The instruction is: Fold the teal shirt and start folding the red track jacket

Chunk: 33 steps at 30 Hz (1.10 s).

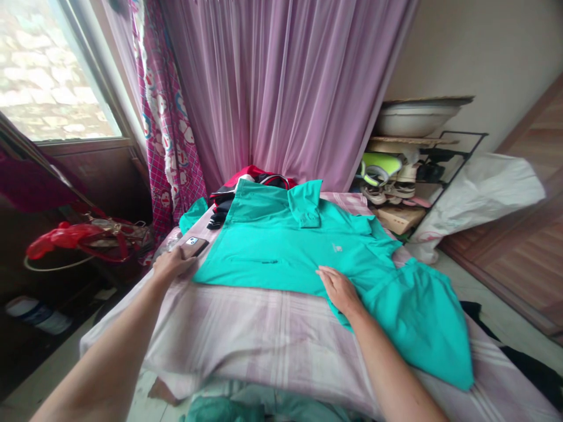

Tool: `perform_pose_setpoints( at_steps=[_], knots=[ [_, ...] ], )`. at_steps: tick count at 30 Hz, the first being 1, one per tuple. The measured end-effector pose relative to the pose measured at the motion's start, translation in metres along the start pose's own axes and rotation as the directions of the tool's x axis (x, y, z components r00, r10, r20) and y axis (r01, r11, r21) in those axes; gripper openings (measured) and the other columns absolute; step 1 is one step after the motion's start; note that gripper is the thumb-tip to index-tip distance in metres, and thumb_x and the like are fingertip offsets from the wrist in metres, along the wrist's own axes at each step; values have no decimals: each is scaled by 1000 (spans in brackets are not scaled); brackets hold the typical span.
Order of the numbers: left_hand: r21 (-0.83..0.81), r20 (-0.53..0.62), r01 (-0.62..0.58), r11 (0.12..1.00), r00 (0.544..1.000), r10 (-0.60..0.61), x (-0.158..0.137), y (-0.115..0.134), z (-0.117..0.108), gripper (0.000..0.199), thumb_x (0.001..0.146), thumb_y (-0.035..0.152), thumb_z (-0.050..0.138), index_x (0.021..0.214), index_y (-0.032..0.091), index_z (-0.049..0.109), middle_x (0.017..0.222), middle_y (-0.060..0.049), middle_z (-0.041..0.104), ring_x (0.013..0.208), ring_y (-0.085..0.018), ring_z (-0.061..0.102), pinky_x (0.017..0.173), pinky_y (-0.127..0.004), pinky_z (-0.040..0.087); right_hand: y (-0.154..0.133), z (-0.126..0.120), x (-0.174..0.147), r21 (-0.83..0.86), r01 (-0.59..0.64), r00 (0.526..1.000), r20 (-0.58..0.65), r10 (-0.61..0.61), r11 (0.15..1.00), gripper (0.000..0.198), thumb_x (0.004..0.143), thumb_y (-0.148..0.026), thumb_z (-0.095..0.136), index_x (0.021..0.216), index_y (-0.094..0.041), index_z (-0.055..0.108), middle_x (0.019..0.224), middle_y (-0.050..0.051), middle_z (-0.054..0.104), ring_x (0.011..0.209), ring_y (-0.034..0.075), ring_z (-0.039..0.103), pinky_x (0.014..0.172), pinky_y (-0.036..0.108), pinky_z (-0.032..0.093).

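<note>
A teal jacket (281,240) lies spread over the table, its zipped pocket and small pale logo facing up. One sleeve is folded across the body; the other spreads toward the right front edge. My right hand (338,287) rests flat on the jacket's lower edge, fingers stretched out, holding nothing. At the jacket's left side, my left hand (173,262) grips the near end of a smartphone (194,247), its camera lenses facing up. The phone is just above or on the cloth; I cannot tell which.
A pink checked tablecloth (264,328) covers the table. Dark and red clothes (224,199) are piled behind the jacket, before a purple curtain (281,88). To the right stand a shoe rack (457,152) and a white sack (484,193). A red bag (65,237) sits at the left.
</note>
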<state>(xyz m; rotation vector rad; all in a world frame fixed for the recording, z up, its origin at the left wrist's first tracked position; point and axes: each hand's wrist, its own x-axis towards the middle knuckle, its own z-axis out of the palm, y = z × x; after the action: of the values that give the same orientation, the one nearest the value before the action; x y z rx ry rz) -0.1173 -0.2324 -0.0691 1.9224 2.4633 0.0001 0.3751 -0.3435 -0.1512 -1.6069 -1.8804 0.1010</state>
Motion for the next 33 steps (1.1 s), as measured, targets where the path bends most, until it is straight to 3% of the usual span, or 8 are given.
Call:
perform_pose_setpoints(
  at_steps=[8, 11, 22, 28, 33],
  knots=[
    [-27, -85, -104, 994, 991, 101, -10, 24, -11, 59, 84, 65, 46, 118, 18, 59, 123, -22, 68, 113, -40, 64, 87, -45, 51, 0, -1, 0, -4, -12, 1000, 22, 12, 1000, 51, 100, -42, 34, 112, -17, 77, 122, 14, 74, 119, 25, 66, 108, 45, 49],
    [1, -85, -89, 996, 992, 89, -14, 28, -8, 64, 82, 63, 48, 125, 17, 57, 125, -22, 67, 114, -39, 64, 89, -44, 51, 1, 1, 0, 6, -11, 1000, 6, 11, 1000, 49, 100, -42, 36, 112, -18, 77, 120, 13, 74, 117, 25, 67, 108, 44, 50],
    [27, 11, -35, 999, 999, 34, -14, 6, -5, 64, 81, 65, 47, 124, 18, 57, 126, -21, 67, 115, -40, 64, 88, -46, 51, 4, 3, -1, 26, 41, 998, -56, -40, 999, 46, 100, -42, 38, 106, -20, 78, 115, 12, 76, 113, 24, 69, 105, 43, 52],
    [12, 81, -42, 999, 996, 41, 7, -2, -3, 85, 73, 59, 58, 142, 11, 45, 133, -24, 64, 121, -39, 63, 92, -43, 50, 4, 4, -2, 4, 29, 999, -39, -29, 1000, 47, 100, -42, 37, 106, -21, 78, 116, 12, 76, 115, 24, 68, 107, 43, 51],
    [34, 116, -1, 999, 993, -3, 24, -5, 0, 94, 67, 59, 64, 145, 12, 45, 134, -23, 64, 120, -40, 63, 91, -42, 51, 2, 3, -2, -9, 28, 999, -27, -28, 1000, 49, 100, -42, 35, 106, -20, 78, 117, 12, 75, 115, 24, 68, 107, 42, 51]
  ],
)
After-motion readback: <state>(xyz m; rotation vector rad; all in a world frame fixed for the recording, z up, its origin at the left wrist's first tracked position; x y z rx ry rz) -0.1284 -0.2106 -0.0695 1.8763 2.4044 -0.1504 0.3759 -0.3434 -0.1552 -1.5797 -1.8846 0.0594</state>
